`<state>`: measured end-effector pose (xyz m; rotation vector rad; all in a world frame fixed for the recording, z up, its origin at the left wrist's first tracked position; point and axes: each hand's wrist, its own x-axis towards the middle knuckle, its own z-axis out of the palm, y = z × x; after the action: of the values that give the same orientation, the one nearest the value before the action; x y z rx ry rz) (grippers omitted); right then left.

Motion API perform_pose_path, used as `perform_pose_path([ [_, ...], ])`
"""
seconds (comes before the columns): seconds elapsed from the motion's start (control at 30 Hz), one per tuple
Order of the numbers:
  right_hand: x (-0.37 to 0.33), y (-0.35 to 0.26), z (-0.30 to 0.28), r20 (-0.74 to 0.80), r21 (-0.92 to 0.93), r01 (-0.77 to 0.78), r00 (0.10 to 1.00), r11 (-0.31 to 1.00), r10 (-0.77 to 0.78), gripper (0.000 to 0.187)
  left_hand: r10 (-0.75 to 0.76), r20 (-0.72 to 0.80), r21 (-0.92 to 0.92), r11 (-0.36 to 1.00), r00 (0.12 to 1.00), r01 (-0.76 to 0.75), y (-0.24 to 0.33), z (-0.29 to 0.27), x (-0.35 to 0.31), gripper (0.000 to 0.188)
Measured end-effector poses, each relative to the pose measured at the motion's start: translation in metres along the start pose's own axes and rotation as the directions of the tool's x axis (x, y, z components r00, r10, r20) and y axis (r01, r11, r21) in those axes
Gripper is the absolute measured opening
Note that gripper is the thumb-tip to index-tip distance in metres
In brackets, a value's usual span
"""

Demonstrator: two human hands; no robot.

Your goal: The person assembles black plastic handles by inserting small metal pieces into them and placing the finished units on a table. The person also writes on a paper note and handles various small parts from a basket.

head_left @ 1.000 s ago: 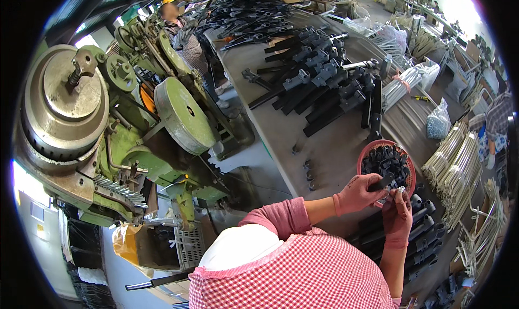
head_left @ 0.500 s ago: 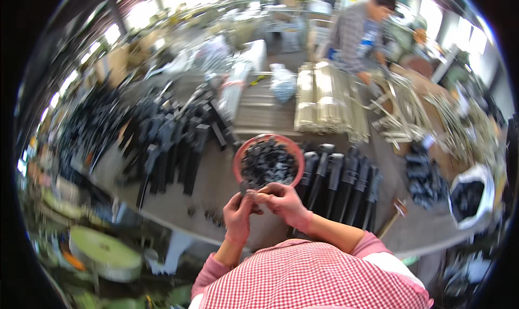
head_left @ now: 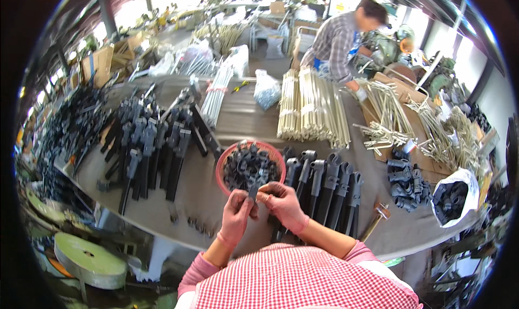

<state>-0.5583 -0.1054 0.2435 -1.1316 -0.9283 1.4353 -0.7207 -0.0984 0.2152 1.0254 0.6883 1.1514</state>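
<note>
Both my hands meet at the near rim of a red plastic basket (head_left: 220, 180) filled with black pipe-clamp-like fittings (head_left: 250, 163). In my left hand (head_left: 235, 218) a small dark grey fitting (head_left: 252, 191) is pinched upright between thumb and fingers. My right hand (head_left: 285, 207) is closed in a pinch against the same spot; whatever lies between its fingertips is too small to make out. Right of the basket, several black tubes with clamp heads (head_left: 331, 174) lie in a row beside my right hand. A few small metal parts (head_left: 199, 226) rest on the table left of my left hand.
More black tubes (head_left: 143, 141) are heaped on the left of the table (head_left: 208, 206). Bundled pale rods (head_left: 313, 106) lie ahead. A hammer (head_left: 377, 220), loose black fittings (head_left: 403, 184) and a white sack (head_left: 476, 187) sit at right. Another person (head_left: 338, 41) works across the table.
The view has shifted, so the table's things appear slightly further left, and it is sharper. My hands stay together at the basket's near rim. The other person leans further over the rods.
</note>
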Motion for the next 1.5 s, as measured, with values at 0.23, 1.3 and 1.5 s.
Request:
perform_pose_path([
  [0.23, 0.006, 0.000, 0.017, 0.114, -0.096, 0.094, 0.990, 0.991, -0.083, 0.014, -0.080, 0.025, -0.298, 0.951, 0.996, 0.084, 0.010, -0.024, -0.006, 0.008],
  [1.3, 0.104, 0.081, 0.092, 0.118, -0.171, -0.576, 0.794, 0.800, 0.597, 0.018, -0.154, -0.970, -0.076, 0.929, 0.190, 0.362, -0.144, -0.463, -0.103, 0.039],
  [1.5, 0.087, 0.074, 0.067, 0.191, -0.038, -0.587, 0.790, 0.808, 0.583, 0.021, 0.313, -0.879, 0.472, 0.454, 0.360, 0.756, -0.094, -0.418, -0.078, 0.037],
])
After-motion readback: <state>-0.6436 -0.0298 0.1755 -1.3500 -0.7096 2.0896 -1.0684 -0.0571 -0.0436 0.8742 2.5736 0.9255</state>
